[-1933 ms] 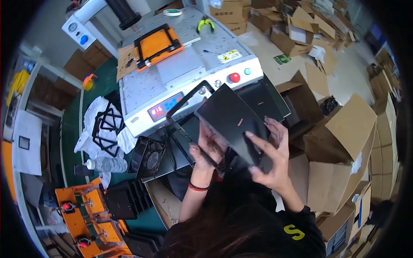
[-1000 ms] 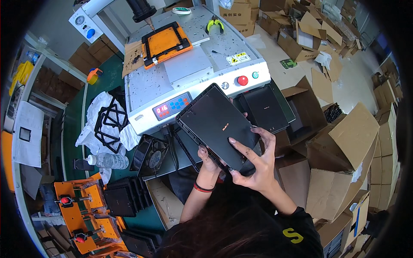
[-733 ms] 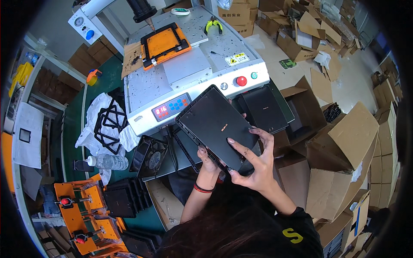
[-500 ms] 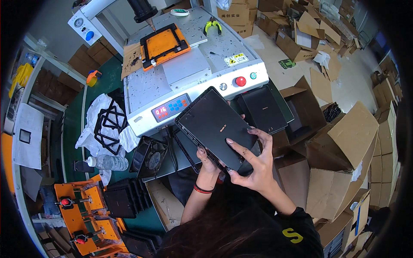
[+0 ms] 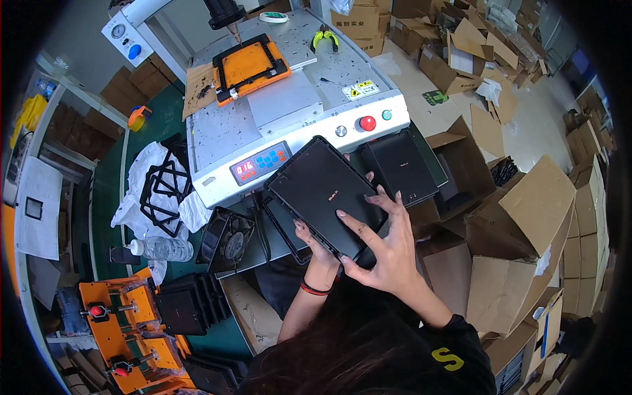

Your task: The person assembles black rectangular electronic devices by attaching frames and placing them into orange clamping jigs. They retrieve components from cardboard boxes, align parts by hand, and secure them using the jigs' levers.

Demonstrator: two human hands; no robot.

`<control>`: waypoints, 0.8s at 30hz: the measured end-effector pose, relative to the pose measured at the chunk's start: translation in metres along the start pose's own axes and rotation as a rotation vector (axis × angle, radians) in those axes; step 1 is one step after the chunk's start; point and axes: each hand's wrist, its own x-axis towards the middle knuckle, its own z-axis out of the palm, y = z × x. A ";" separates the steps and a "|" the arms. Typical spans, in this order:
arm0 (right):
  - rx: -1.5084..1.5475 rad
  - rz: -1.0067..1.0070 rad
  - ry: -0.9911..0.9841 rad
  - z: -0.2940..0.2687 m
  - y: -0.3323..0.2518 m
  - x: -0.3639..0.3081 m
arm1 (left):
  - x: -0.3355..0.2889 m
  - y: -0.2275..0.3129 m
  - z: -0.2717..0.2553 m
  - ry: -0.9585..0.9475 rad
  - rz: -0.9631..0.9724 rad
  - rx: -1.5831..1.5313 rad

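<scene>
A black rectangular plastic casing (image 5: 322, 191) is held tilted in front of the machine, its flat face with a small mark turned up. My left hand (image 5: 317, 250) grips it from below, the thumb at the lower left edge and other fingertips showing past the far right edge. Across its lower right part lies my right hand (image 5: 388, 253), thumb at the near corner, index finger on the face and the other fingers at the right edge. A second black casing (image 5: 401, 168) lies just right of it. Beneath the held casing, a thin black frame (image 5: 283, 227) partly shows.
The white press machine (image 5: 296, 141) carries an orange fixture (image 5: 247, 66) with a black frame, beneath a nozzle. Green-handled pliers (image 5: 324, 41) lie on its top. To the left are a water bottle (image 5: 161, 249), a fan (image 5: 227, 240) and orange clamps (image 5: 118, 316). Cardboard boxes (image 5: 503, 286) stand right.
The held casing has tilted slightly and shifted a little left and down. My right hand has moved slightly left over it, its fingers remaining spread. The whole view has shifted slightly.
</scene>
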 end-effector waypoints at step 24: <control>0.026 -0.205 -0.121 -0.007 0.006 0.021 | -0.047 0.024 -0.024 0.001 -0.266 0.056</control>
